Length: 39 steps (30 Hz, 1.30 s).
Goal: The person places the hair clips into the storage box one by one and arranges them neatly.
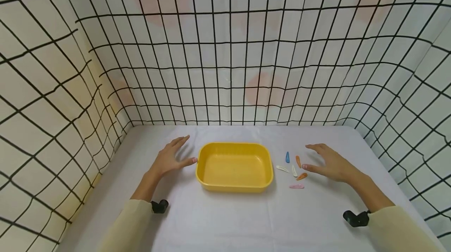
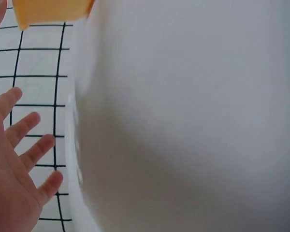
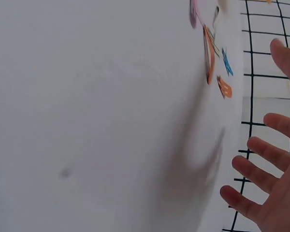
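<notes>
The left forearm [image 1: 142, 187] reaches in from 7 o'clock, in a pale sleeve [image 1: 127, 222]; the left hand [image 1: 169, 158] points its spread fingers [image 2: 24, 127] toward 1 o'clock, left thumb [image 1: 188, 162] toward 3. The right forearm [image 1: 374, 193] enters from 4; the right hand [image 1: 332, 164] extends relaxed toward 10, right thumb [image 1: 312, 168] toward 9.

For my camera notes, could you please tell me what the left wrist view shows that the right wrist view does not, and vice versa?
Only the left wrist view shows the left hand and, recognizably, the yellow tray. Only the right wrist view shows the right hand and the snap hair clips. Both show the white tablecloth and black wire grid.
</notes>
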### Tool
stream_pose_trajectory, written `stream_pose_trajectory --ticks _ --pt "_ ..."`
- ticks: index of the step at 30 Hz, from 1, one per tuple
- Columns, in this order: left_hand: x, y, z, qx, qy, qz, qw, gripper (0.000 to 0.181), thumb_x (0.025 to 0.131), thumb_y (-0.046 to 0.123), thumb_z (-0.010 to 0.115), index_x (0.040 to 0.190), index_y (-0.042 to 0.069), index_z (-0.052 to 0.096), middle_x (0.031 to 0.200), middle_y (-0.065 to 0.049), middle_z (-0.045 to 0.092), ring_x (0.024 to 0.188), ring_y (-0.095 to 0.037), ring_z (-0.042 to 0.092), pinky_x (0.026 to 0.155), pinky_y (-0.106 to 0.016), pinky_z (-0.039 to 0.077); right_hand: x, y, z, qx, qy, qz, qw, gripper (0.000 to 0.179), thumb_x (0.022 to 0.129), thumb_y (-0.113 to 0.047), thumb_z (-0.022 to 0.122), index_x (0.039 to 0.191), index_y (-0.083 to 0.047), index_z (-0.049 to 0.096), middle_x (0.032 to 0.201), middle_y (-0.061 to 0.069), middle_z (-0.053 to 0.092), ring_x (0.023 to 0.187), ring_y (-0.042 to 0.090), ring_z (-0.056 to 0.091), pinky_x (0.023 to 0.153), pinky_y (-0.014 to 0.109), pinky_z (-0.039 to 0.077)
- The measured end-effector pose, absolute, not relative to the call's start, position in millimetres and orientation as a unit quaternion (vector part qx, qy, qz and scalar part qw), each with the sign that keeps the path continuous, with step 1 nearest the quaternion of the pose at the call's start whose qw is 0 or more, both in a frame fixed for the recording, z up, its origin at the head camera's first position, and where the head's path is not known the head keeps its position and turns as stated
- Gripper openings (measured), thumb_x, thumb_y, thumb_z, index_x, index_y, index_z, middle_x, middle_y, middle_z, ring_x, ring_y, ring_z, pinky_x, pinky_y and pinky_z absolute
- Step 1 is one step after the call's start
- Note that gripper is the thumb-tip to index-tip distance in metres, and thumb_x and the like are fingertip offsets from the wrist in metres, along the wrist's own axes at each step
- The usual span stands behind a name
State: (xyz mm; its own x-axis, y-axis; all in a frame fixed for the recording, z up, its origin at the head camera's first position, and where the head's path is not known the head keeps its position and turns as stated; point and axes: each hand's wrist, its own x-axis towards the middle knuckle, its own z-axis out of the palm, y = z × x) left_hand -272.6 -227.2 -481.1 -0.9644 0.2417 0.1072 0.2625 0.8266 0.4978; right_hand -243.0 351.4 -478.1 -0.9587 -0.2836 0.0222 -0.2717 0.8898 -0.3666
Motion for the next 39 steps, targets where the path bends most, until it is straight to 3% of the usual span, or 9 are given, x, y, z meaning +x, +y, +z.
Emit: stream_pose_trajectory --ticks 4,7,14,19,23,27,30,39 --pt "-267.2 -221.0 -489.4 -0.135 -0.935 -0.328 0.006 0.088 0.086 0.064 0.069 0.160 0.027 0.039 0.160 -0.011 0.042 0.138 -0.039 0.049 0.112 -0.072 0.039 -234.0 345.9 -485.6 -0.143 0.967 -0.212 0.008 0.078 0.090 -0.061 0.069 0.149 -0.013 0.051 0.140 0.016 0.055 0.121 0.038 0.058 0.095 0.065 0.053" --pt "-263.5 -215.3 -493.8 -0.134 -0.917 -0.376 -0.001 0.080 0.088 0.055 0.070 0.158 0.028 0.042 0.153 -0.009 0.050 0.123 -0.031 0.057 0.108 -0.059 0.049 -227.8 341.5 -490.4 -0.154 0.962 -0.226 -0.010 0.070 0.090 -0.054 0.074 0.143 -0.012 0.057 0.132 0.012 0.062 0.114 0.032 0.059 0.091 0.055 0.054" --pt "-255.7 -202.1 -493.8 -0.134 -0.884 -0.448 -0.026 0.079 0.089 0.041 0.072 0.160 0.031 0.039 0.148 -0.010 0.051 0.102 -0.022 0.060 0.098 -0.036 0.056 -220.8 335.0 -497.0 -0.176 0.951 -0.252 -0.036 0.046 0.092 -0.038 0.076 0.127 -0.009 0.068 0.121 0.005 0.069 0.103 0.022 0.061 0.083 0.037 0.056" --pt "-249.0 -199.9 -494.8 -0.150 -0.847 -0.506 -0.059 0.076 0.092 0.035 0.072 0.159 0.037 0.037 0.150 -0.012 0.048 0.101 -0.023 0.063 0.102 -0.040 0.056 -218.5 333.0 -502.6 -0.179 0.943 -0.280 -0.032 0.027 0.094 -0.027 0.075 0.117 -0.013 0.072 0.112 -0.003 0.071 0.097 0.014 0.060 0.077 0.024 0.055" --pt "-243.5 -199.1 -495.4 -0.158 -0.820 -0.543 -0.086 0.072 0.094 0.032 0.072 0.159 0.033 0.040 0.151 -0.012 0.047 0.100 -0.024 0.065 0.095 -0.029 0.057 -218.8 333.8 -509.4 -0.172 0.943 -0.283 -0.022 0.021 0.095 -0.025 0.074 0.115 -0.018 0.073 0.108 -0.008 0.070 0.096 0.007 0.058 0.076 0.022 0.052" --pt "-240.5 -198.6 -497.6 -0.163 -0.808 -0.558 -0.092 0.067 0.096 0.027 0.070 0.158 0.021 0.044 0.152 -0.014 0.047 0.095 -0.027 0.064 0.082 -0.025 0.061 -219.4 335.3 -515.3 -0.186 0.940 -0.284 -0.021 0.017 0.094 -0.021 0.075 0.110 -0.023 0.076 0.107 -0.011 0.069 0.094 0.003 0.057 0.075 0.021 0.050" --pt "-238.8 -198.6 -498.6 -0.160 -0.793 -0.579 -0.100 0.063 0.098 0.022 0.069 0.157 0.019 0.046 0.153 -0.013 0.046 0.094 -0.028 0.065 0.076 -0.029 0.063 -219.1 335.2 -515.6 -0.200 0.936 -0.288 -0.026 0.016 0.093 -0.017 0.076 0.108 -0.023 0.077 0.105 -0.011 0.067 0.091 0.004 0.055 0.073 0.021 0.048" --pt "-238.4 -198.8 -499.8 -0.135 -0.758 -0.624 -0.135 0.064 0.097 0.010 0.069 0.157 0.018 0.045 0.158 -0.010 0.039 0.093 -0.024 0.069 0.077 -0.033 0.066 -217.2 334.5 -513.1 -0.219 0.933 -0.285 -0.033 0.018 0.090 -0.010 0.077 0.102 -0.024 0.077 0.101 -0.012 0.066 0.084 0.001 0.052 0.068 0.020 0.046"
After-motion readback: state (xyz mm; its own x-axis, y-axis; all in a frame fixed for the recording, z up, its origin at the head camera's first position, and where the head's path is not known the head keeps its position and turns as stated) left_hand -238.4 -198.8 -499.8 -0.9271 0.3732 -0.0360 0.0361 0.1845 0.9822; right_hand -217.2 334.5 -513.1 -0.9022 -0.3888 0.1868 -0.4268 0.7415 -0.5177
